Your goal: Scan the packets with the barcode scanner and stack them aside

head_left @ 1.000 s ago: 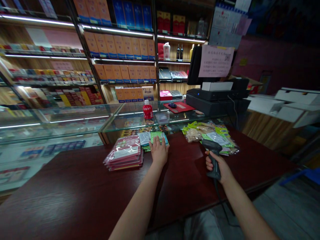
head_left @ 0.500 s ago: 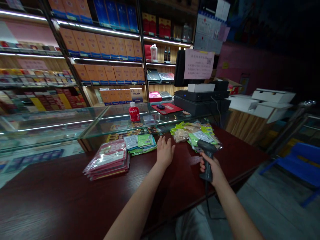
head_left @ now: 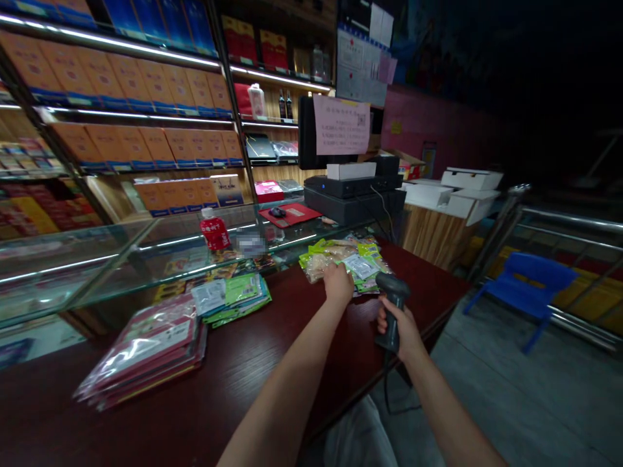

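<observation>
My right hand (head_left: 402, 327) is wrapped around the grip of a dark grey barcode scanner (head_left: 393, 305), its head pointing left over the table and its cable hanging below. My left hand (head_left: 339, 283) has reached the near edge of a spread of green and clear plastic packets (head_left: 316, 264). Its fingers are curled at the edge of a green-and-white packet (head_left: 361, 266), and the fingertips are partly hidden. To the left lie a neat pile of green and blue packets (head_left: 243, 290) and a stack of pink-red flat packages (head_left: 156, 331) in clear wrap.
A red bottle (head_left: 214, 230) stands on the glass counter (head_left: 160, 243). Behind the packets are a red mat (head_left: 294, 214) with a mouse, and a monitor (head_left: 305, 133) above a black cash drawer (head_left: 350, 201). A blue chair (head_left: 530, 279) stands on the floor at the right.
My left hand has moved right from the bare table to the packets, and its spread fingers have curled. The view has turned right. My right hand still holds the scanner.
</observation>
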Motion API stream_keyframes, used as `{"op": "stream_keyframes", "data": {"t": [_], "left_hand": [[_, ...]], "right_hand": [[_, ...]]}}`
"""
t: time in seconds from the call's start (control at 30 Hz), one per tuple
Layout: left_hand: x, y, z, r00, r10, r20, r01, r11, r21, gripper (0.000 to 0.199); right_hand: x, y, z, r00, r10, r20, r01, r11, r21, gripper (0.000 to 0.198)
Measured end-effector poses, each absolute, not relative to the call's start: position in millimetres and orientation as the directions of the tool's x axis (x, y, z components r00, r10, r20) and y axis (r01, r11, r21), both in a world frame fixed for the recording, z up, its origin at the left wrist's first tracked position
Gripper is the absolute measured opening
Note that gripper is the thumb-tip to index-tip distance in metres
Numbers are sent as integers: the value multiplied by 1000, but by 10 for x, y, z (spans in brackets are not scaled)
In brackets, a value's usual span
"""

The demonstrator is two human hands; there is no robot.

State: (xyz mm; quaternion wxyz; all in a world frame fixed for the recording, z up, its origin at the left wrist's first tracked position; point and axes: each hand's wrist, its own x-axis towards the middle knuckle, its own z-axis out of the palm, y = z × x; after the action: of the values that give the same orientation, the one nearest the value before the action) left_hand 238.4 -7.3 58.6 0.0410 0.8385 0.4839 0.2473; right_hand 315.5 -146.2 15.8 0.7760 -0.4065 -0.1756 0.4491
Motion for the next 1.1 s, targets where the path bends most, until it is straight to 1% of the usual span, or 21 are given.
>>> {"op": "stream_keyframes", "data": {"t": [0.07,0.1,0.2,0.27,0.33,0.47,0.53,0.63,0.8,0.9,0.97,1.03,1.1], "left_hand": [[2535,-46,596,330,869,369,817,-458,349,37],[2604,-37,595,282,884,373,826,-421,374,44],[2760,-19,572,138,917,374,837,-310,451,70],[2808,-6,550,101,930,354,832,-274,482,84],[2808,11,532,95,941,325,825,-257,503,87],[2705,51,528,81,959,273,816,-221,534,73],[2632,78,540,102,963,250,815,-224,534,62],[2535,136,554,140,975,175,805,-215,553,43],[2422,267,513,168,982,84,724,-180,666,27],[2320,325,455,221,974,44,648,-180,740,21],[2206,336,407,250,968,6,533,-142,834,23],[2047,323,352,263,964,-40,319,-48,947,26],[1848,295,289,268,961,-62,72,44,996,29]], "right_hand": [[3160,-1450,144,545,835,-80,-568,297,-768,42],[3162,-1447,140,545,835,-73,-569,305,-764,42],[3167,-1446,141,539,840,-64,-564,303,-768,42],[3169,-1449,144,540,839,-60,-559,305,-771,42],[3168,-1455,145,542,839,-50,-557,314,-769,41],[3167,-1467,139,530,847,-35,-560,318,-765,39],[3168,-1469,133,530,847,-33,-557,319,-767,39],[3170,-1466,125,540,841,-35,-552,322,-769,39],[3172,-1465,120,546,837,-38,-558,330,-761,39],[3173,-1469,120,541,840,-37,-562,328,-759,38],[3175,-1473,115,538,842,-34,-559,327,-762,37],[3180,-1477,104,539,842,-28,-552,329,-766,37],[3187,-1481,92,541,841,-22,-543,329,-772,37]]}}
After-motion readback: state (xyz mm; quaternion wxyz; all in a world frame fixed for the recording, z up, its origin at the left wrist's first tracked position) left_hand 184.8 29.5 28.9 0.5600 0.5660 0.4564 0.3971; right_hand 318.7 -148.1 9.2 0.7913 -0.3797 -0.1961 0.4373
